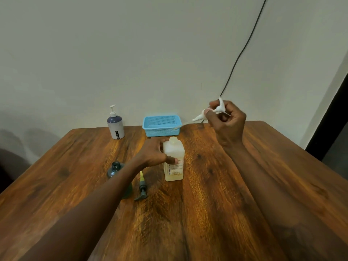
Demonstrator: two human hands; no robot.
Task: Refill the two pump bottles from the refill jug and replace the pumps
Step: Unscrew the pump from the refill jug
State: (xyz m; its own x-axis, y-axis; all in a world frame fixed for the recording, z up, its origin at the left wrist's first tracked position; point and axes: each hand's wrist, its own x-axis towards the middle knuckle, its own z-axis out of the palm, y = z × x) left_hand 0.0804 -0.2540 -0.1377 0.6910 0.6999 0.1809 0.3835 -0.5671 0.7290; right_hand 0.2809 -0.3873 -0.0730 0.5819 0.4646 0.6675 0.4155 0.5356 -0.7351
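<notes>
My left hand (157, 153) grips a translucent square bottle (174, 162) of pale yellow liquid that stands upright mid-table with its neck uncovered. My right hand (227, 121) holds a white pump (209, 112) in the air to the right, its thin dip tube slanting down toward the blue basket. A dark tinted bottle (115, 169) with an open neck stands at the left, partly hidden by my left forearm. Its dark pump (142, 187) lies flat on the table beside it. At the back left stands a white-and-blue bottle (115, 125) with its pump fitted.
A blue mesh basket (162, 126) sits at the table's (207, 204) far edge against the wall. A black cable (243, 51) runs down the wall behind my right hand. The table's right edge drops to a dark doorway.
</notes>
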